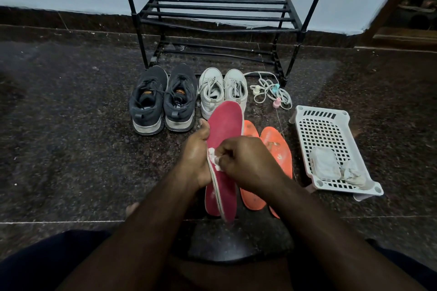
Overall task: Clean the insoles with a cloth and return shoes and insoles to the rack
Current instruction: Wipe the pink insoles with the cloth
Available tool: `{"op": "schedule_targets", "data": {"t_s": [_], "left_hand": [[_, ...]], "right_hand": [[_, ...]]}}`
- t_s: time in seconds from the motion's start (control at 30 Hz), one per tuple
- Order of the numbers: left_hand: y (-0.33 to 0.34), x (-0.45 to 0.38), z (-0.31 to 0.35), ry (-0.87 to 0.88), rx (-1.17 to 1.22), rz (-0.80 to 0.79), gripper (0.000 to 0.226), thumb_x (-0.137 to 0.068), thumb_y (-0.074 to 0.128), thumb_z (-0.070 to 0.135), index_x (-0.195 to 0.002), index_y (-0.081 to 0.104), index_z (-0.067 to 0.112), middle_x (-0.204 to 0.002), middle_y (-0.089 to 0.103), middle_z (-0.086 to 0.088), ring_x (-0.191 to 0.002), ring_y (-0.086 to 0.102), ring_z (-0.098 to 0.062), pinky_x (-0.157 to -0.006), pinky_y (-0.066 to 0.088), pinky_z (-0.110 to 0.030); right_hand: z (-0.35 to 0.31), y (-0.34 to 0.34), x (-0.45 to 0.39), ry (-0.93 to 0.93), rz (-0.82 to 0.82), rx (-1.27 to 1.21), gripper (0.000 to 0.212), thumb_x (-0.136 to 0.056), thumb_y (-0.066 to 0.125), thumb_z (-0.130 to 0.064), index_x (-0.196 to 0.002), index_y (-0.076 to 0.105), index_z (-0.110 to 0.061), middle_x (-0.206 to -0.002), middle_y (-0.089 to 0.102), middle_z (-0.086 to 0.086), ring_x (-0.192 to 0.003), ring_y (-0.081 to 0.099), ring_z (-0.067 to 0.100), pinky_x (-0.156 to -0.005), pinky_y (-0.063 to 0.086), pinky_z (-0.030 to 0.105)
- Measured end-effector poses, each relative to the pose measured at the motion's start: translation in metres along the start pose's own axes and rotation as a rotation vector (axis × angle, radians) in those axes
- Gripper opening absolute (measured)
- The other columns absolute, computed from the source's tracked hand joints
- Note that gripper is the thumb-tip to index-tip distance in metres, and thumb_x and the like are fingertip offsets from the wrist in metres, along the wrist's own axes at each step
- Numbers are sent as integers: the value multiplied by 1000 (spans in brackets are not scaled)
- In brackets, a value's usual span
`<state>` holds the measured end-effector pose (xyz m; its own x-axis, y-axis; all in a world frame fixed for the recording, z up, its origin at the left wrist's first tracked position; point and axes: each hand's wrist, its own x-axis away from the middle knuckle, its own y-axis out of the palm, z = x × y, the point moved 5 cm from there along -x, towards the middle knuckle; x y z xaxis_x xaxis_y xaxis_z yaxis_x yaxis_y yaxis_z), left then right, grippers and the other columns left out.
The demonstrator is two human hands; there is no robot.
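2 hands meet over floor [71, 149]: left hand [196, 158] grips red insole [225, 130] by its edge, tilted; right hand [246, 160] pinches white cloth [216, 160] against it. 2 orange insoles [275, 149] on floor beneath. Dark shoes [163, 99], white shoes [222, 90] before rack [212, 16].

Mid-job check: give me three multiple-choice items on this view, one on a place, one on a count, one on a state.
1. Where are the folded cloths?
A. on the rack
B. in the white basket
C. inside a shoe

2. How many orange insoles lie on the floor?
A. two
B. one
C. four

3. The rack's shelves are:
A. full of shoes
B. holding insoles
C. bare

Answers:
1 B: the cloths lie in the white basket.
2 A: two orange insoles lie side by side.
3 C: the rack shows only bars.
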<state>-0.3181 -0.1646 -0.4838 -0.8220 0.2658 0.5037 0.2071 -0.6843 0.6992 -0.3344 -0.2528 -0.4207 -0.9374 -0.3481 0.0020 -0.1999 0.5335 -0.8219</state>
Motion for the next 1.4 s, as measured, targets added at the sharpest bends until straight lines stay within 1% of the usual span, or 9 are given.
{"op": "schedule_targets", "data": {"t_s": [0.13, 0.33, 0.47, 0.63, 0.73, 0.83, 1.03, 1.2, 1.4], "left_hand": [[-1, 1, 16, 77, 81, -33, 78, -97, 32, 68, -115, 65, 0, -99, 73, -20, -87, 73, -34, -80, 59, -49], [8, 7, 23, 104, 100, -97, 78, -94, 33, 72, -110, 62, 1, -87, 74, -19, -78, 74, -39, -78, 56, -58], [13, 10, 19, 79, 49, -160, 80, -94, 39, 68, -128, 57, -3, -111, 68, -30, -101, 69, -44, -89, 56, -56], [13, 7, 2, -32, 21, -162, 66, -100, 45, 50, -122, 61, -9, -124, 63, -28, -115, 62, -36, -111, 41, -46], [9, 4, -2, -25, 54, -103, 60, -102, 41, 49, -102, 72, -3, -100, 71, -20, -92, 70, -30, -99, 48, -44], [9, 5, -6, -31, 17, -81, 68, -104, 34, 50, -88, 78, 1, -92, 74, -18, -84, 74, -28, -87, 52, -43], [9, 5, -5, -63, 68, -46, 76, -100, 37, 57, -142, 47, -5, -148, 46, -23, -138, 44, -37, -116, 33, -51], [10, 8, 3, -6, 108, -44, 55, -104, 38, 47, -112, 62, -2, -104, 68, -20, -95, 65, -32, -98, 46, -46], [10, 9, -1, -84, 89, -79, 68, -101, 37, 55, -112, 63, -7, -107, 67, -22, -88, 72, -30, -79, 60, -39]], "right_hand": [[20, -26, 0, 116, 36, -232, 4, -81, 72, -17, -84, 73, -21, -72, 71, -6, -67, 65, 7, -68, 52, 30], [24, -7, 1, 203, 4, -620, 12, -81, 74, -4, -84, 72, -15, -73, 67, 9, -70, 68, 37, -72, 57, 59], [28, -13, -5, 168, 207, -616, 11, -77, 76, -11, -81, 74, -22, -72, 71, -3, -69, 68, 26, -72, 58, 54], [25, -22, -4, 69, 350, -422, 13, -82, 72, -17, -94, 74, -22, -86, 69, -2, -78, 66, 16, -76, 57, 43], [16, -22, -4, -52, 358, -24, 21, -86, 67, -17, -105, 74, -19, -94, 69, 1, -91, 62, 22, -85, 46, 33], [6, -17, -5, -73, 281, 53, 28, -81, 57, -16, -102, 75, -13, -87, 62, 8, -81, 61, 28, -72, 49, 35], [-8, 0, 0, -123, -21, 136, 32, -74, 48, -21, -91, 75, -15, -88, 66, 6, -86, 63, 28, -75, 51, 41], [-8, -27, 0, -217, 218, 14, 27, -71, 49, -12, -77, 76, -11, -82, 68, 4, -80, 64, 21, -73, 47, 32], [-15, -6, 3, -249, 150, -3, 16, -73, 59, -10, -80, 73, -10, -88, 67, 3, -83, 63, 19, -76, 49, 32]]}}
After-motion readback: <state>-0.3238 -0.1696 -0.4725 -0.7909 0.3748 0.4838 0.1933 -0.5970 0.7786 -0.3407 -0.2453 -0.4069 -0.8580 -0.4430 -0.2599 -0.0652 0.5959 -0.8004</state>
